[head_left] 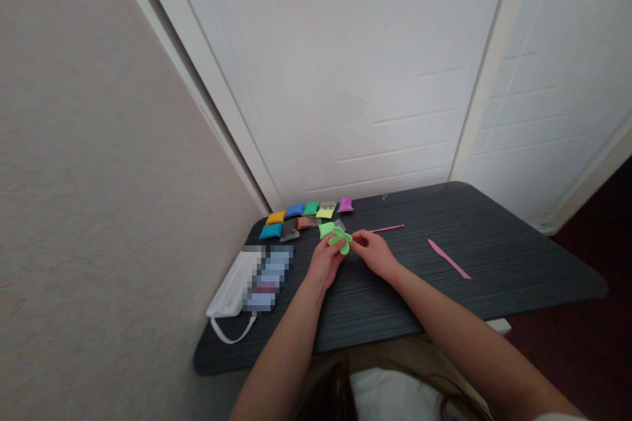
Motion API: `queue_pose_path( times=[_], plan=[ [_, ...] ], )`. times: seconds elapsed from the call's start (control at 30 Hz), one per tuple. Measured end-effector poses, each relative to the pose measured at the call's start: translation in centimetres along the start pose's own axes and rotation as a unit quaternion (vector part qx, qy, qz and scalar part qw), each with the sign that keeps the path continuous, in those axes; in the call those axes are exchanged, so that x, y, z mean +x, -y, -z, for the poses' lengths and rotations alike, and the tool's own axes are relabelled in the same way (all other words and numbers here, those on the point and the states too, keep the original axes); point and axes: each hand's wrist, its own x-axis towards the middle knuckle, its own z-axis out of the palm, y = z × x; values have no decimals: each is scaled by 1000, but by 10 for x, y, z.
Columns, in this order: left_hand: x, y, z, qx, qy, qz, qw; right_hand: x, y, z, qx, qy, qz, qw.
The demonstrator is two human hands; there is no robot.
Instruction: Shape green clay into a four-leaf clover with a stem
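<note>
A light green clay flower (340, 237) with several rounded petals is held over the dark table. My left hand (324, 260) is closed around its lower left side, thumb on top. From the right, my right hand (376, 254) pinches the flower's edge with thumb and fingertips, which partly hide that petal. Just behind the flower lies a light green clay packet (325, 230). A thin pink modelling tool (390, 229) lies beyond my right hand, its near end hidden. Farther right rests a flat pink clay knife (448, 258).
Several clay packets, among them a yellow one (276, 218) and a purple one (345, 204), lie along the back left of the dark table (513, 276). At the left sit a white case (228, 291) with a strap and a blurred-out item (269, 279). White panels (385, 46) stand behind.
</note>
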Motion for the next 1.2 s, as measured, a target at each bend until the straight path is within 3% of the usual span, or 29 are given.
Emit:
queue_pose_path(
  times=[0.2,0.33,0.43,0.63,0.8,0.9,1.0,1.2],
  plan=[
    [2,-2,1,3,-33,-29,999,2,-1,-2,122,43,-57,990],
    [5,-4,5,21,-107,-103,989,0,-2,-1,208,63,-138,966],
    [7,-6,6,42,-139,-147,978,0,-4,0,230,49,-162,958],
    [5,-8,5,51,-143,-150,977,3,-6,2,237,16,-164,957],
    [3,-6,1,62,-111,-123,984,3,-4,0,241,23,-168,956],
    [3,-5,0,52,-90,-109,989,2,-3,-1,229,37,-157,960],
    [4,-6,2,18,-80,-98,992,0,-1,-2,180,57,-104,977],
    [4,-7,5,-34,-44,-76,996,-9,5,-5,-31,45,44,998]
  ],
)
